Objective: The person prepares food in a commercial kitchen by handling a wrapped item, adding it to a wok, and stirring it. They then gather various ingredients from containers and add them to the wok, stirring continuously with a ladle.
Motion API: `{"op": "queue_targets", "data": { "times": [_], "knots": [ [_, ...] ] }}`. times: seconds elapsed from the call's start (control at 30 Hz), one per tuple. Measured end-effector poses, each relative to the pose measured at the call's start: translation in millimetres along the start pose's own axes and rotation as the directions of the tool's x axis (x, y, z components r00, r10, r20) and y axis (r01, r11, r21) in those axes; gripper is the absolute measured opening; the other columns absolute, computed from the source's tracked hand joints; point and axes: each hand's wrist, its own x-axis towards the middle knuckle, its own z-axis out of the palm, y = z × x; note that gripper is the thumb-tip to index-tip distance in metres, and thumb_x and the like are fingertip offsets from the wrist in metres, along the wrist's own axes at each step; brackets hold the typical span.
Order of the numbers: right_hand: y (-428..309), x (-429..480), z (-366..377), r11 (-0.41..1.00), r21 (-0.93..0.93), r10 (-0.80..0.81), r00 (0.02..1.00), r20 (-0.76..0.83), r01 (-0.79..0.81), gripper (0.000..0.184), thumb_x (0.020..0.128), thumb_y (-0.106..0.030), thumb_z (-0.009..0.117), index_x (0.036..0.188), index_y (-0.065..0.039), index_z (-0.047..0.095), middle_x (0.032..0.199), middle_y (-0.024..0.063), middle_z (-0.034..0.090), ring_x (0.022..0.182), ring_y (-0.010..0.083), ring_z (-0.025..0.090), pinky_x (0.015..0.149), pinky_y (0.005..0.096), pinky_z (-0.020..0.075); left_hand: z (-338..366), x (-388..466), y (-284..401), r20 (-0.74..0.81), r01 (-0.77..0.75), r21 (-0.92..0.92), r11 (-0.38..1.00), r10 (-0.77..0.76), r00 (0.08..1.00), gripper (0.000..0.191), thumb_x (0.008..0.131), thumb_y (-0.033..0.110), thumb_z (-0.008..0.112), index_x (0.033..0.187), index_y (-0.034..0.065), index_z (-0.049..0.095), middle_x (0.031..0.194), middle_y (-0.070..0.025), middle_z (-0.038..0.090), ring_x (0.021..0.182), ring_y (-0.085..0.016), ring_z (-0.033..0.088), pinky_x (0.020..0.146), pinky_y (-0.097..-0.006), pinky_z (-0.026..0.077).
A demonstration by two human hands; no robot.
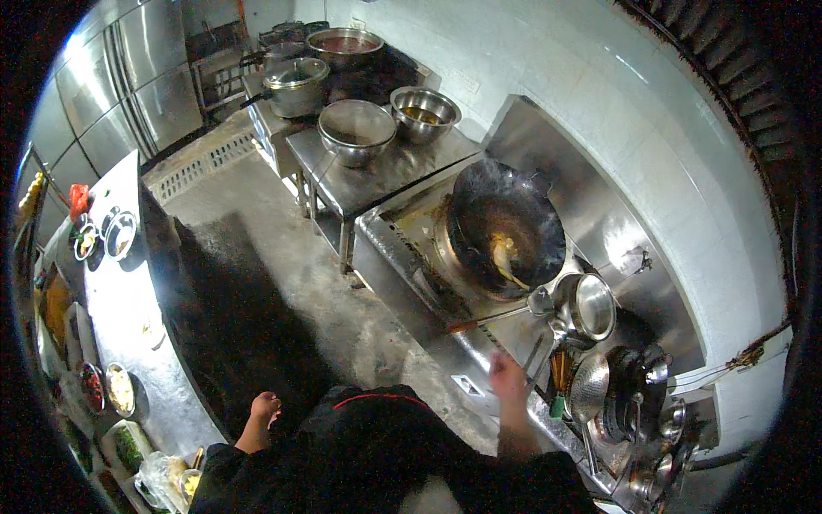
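Observation:
My left hand (265, 408) hangs beside the prep counter at the lower left, its fingers curled; whether it holds anything does not show. Over the stove's front edge is my right hand (507, 378), blurred, close to the long handles there. A large dark wok (478, 225) sits on the burner with smoke or steam rising and something pale yellow (504, 250) in its bottom. Right of the wok lies a ladle (541, 301), its wooden-ended handle pointing toward the stove's front. A metal pot (594, 307) stands beside it, and a perforated strainer (589, 389) lies closer to me.
A steel table (347, 193) left of the stove bears a strainer-topped bowl (357, 132) and a steel bowl of yellowish liquid (424, 114). Beyond stands a lidded pressure cooker (297, 87). The white counter (138, 308) at left holds small bowls of food. Stacked woks (632, 385) lie lower right.

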Motion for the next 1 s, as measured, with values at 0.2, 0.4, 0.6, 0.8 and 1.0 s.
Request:
{"op": "queue_targets", "data": {
  "times": [0.2,0.4,0.6,0.8,1.0],
  "knots": [
    [96,-82,-48,0.849,-0.318,0.367,0.904,-0.219,-0.422,0.017,0.090,-0.017,0.059,0.096,-0.001,0.057,0.081,0.0101,0.061,0.067,0.0188,0.058,0.055,0.0297,0.0500,-21,54,-9,0.184,0.268,-0.189,0.945,-0.234,0.955,0.013,0.087,0.014,0.054,0.099,0.0082,0.053,0.070,-0.0099,0.058,0.048,-0.024,0.050,0.042,-0.0380,0.041],
    [102,-131,-57,0.861,-0.460,0.153,0.973,-0.172,-0.216,0.023,0.090,-0.019,0.058,0.105,-0.003,0.054,0.085,0.0112,0.063,0.067,0.0205,0.059,0.052,0.0318,0.0462,-23,69,38,0.213,0.333,-0.171,0.927,-0.295,0.931,0.011,0.085,0.016,0.054,0.095,0.0105,0.055,0.066,-0.0066,0.050,0.053,-0.020,0.048,0.043,-0.0311,0.038],
    [69,-144,-116,0.368,-0.885,0.013,0.950,0.311,0.285,0.025,0.089,-0.019,0.060,0.107,-0.002,0.054,0.092,0.0130,0.063,0.077,0.0236,0.062,0.063,0.0346,0.0517,5,71,64,0.206,0.132,-0.212,0.968,-0.087,0.975,0.009,0.089,0.015,0.050,0.091,0.0096,0.056,0.068,-0.0044,0.048,0.053,-0.017,0.045,0.045,-0.0302,0.035],
    [52,-142,-142,0.794,-0.565,0.126,0.970,-0.209,-0.225,0.011,0.083,-0.012,0.063,0.084,-0.003,0.057,0.075,0.0099,0.059,0.068,0.0213,0.059,0.056,0.0323,0.0481,14,36,-7,0.145,0.070,-0.020,0.997,-0.067,0.987,0.026,0.083,0.000,0.055,0.109,0.0040,0.053,0.071,-0.0069,0.056,0.058,-0.018,0.056,0.049,-0.0330,0.042],
    [56,-145,-204,0.603,-0.797,0.044,0.999,0.026,-0.006,0.008,0.082,-0.008,0.059,0.079,-0.003,0.054,0.071,0.0084,0.057,0.060,0.0202,0.056,0.048,0.0292,0.0453,2,-24,-84,0.272,0.263,-0.265,0.927,-0.190,0.943,0.011,0.087,0.019,0.051,0.090,0.0092,0.053,0.064,-0.0067,0.053,0.047,-0.024,0.047,0.042,-0.0379,0.038]
  ]
}}
